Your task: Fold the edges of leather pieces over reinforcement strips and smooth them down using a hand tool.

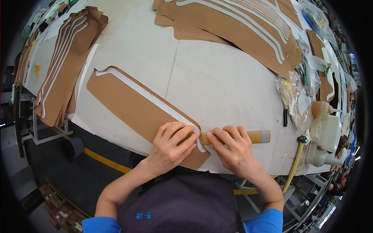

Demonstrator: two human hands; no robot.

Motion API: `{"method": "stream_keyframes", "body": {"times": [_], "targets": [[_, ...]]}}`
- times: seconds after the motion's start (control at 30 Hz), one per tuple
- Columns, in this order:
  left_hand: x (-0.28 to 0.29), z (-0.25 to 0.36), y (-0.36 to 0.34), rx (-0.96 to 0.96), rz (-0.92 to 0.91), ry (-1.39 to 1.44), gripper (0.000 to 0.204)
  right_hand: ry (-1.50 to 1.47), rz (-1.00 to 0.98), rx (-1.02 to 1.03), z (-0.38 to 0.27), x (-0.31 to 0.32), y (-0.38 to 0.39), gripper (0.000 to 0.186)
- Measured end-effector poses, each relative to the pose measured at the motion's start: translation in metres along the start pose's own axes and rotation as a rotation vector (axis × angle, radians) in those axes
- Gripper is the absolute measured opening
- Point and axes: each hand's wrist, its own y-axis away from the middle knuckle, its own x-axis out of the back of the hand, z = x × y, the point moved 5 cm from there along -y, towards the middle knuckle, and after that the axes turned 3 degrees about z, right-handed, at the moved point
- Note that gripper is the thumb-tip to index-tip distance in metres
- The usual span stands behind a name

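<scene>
A long brown cardboard piece (116, 105) lies diagonally on the table, a white strip (145, 95) along its upper edge, hooked at both ends. My left hand (171, 149) presses on its lower right end with curled fingers, closed on the cardboard and strip near the bend. My right hand (235, 149) is closed around a tan tube (258, 136) with a grey band at its far end. The tube's left end meets the strip's bend beside my left fingertips; the exact contact is partly hidden by fingers.
Stacked cardboard pieces with white strips lie left (62, 70) and at the back (233, 23) of the white table (206, 73). On the right are plastic bags (299, 101), white bottles (324, 132) and a yellow hose (291, 167). A dark bucket (74, 147) stands on the floor.
</scene>
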Motion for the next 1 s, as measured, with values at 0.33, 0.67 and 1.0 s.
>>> {"method": "stream_keyframes", "body": {"times": [0.33,0.67,1.0], "targets": [[0.000,0.003,0.002,-0.010,-0.016,0.008,0.046,0.003,-0.032,0.101,0.005,0.002,-0.005,0.041],[-0.002,0.003,0.003,0.013,-0.016,0.000,0.051,-0.034,-0.051,0.214,0.019,0.001,-0.016,0.034],[-0.002,0.004,0.003,0.019,-0.012,-0.022,0.050,-0.063,-0.133,0.345,0.031,-0.001,-0.033,0.027]]}}
